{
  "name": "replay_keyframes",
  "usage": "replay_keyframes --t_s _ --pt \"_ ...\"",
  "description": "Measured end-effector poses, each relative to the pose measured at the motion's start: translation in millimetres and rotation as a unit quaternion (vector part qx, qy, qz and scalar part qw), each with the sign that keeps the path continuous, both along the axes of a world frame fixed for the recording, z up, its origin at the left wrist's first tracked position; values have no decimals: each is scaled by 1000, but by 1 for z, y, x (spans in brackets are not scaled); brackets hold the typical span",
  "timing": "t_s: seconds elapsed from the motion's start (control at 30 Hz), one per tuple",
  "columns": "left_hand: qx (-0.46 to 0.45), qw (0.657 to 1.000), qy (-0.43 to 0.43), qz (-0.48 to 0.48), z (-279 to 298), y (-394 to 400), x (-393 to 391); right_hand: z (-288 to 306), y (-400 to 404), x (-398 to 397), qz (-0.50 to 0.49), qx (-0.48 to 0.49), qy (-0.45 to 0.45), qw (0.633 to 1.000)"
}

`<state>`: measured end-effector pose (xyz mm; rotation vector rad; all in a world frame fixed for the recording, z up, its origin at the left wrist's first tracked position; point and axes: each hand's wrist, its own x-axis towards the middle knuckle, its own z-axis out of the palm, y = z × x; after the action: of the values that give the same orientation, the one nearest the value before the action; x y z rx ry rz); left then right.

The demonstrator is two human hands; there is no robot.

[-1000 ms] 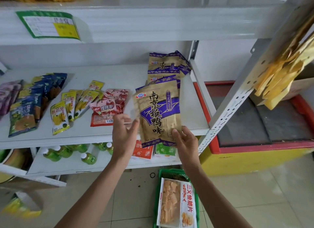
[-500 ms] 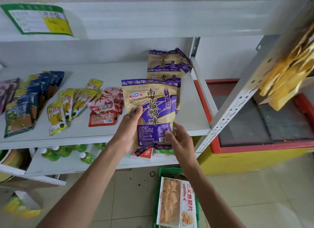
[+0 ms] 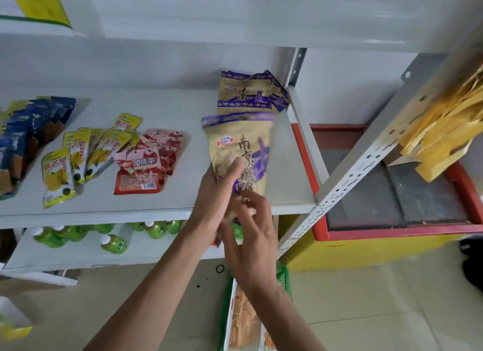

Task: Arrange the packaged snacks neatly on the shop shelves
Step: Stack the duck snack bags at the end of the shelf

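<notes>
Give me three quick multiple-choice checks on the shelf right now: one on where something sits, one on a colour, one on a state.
1. Where do the green bottles lie?
A. On the shelf below the snack shelf
B. On the red-rimmed freezer
C. In the floor basket

2. What colours is the packet in the hands?
A. Red and white
B. Gold and purple
C. Blue and yellow

3. How is that packet held?
A. Lying flat, untouched
B. Pressed under the right hand only
C. Gripped by the left hand, with the right hand at its bottom edge

Answers:
1. A, as the bottles show under the front edge of the snack shelf.
2. B, gold with purple bands, like the stack behind it.
3. C, since the left thumb lies across its front.
</notes>
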<state>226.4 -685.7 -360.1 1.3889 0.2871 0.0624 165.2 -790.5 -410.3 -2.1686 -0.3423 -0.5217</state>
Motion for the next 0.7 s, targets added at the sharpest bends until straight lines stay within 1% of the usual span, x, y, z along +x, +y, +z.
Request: replay_keyframes --t_s 0.03,0.1,0.13,0.2,0.23,0.27,0.3,0.33,0.4,0.43,0.47,0.53,0.57,0.6,0.67,0.7 --pt "-5 1000 17 5 -3 1 7 -1 -1 -1 6 8 12 1000" --pt "15 999 42 6 -14 14 29 -9 -10 15 -45 12 19 999" --pt "36 998 46 -2 -21 24 43 -14 -13 30 -79 -22 25 996" --pt "69 995 52 -45 -38 38 68 -31 -16 61 -105 -102 68 987" --pt "92 993 42 -68 -45 42 77 -41 -16 74 -104 -142 91 980" --pt "128 988 13 -87 -54 44 84 -49 -15 83 -102 -173 102 974" --pt "176 980 -24 -87 -64 44 88 -57 -15 90 -105 -191 101 971" --pt "228 970 -61 -58 -75 45 90 -63 -16 97 -112 -195 94 970" --pt "334 933 -119 66 -94 51 88 -68 -15 111 -131 -184 85 971" --pt "368 911 -147 116 -101 54 86 -70 -14 117 -137 -183 83 970" --pt "389 893 -182 136 -106 55 86 -71 -12 120 -140 -188 83 969" --pt "456 856 -229 81 -108 52 87 -72 -11 123 -139 -188 86 969" --pt "494 837 -231 49 -108 51 88 -71 -11 122 -127 -176 85 973" --pt "513 828 -223 33 -112 52 91 -69 -14 121 -107 -156 84 978" --pt "509 837 -199 34 -112 53 93 -57 -23 124 -77 -87 95 989" --pt "511 837 -193 42 -112 53 92 -51 -28 133 -81 -50 103 990"
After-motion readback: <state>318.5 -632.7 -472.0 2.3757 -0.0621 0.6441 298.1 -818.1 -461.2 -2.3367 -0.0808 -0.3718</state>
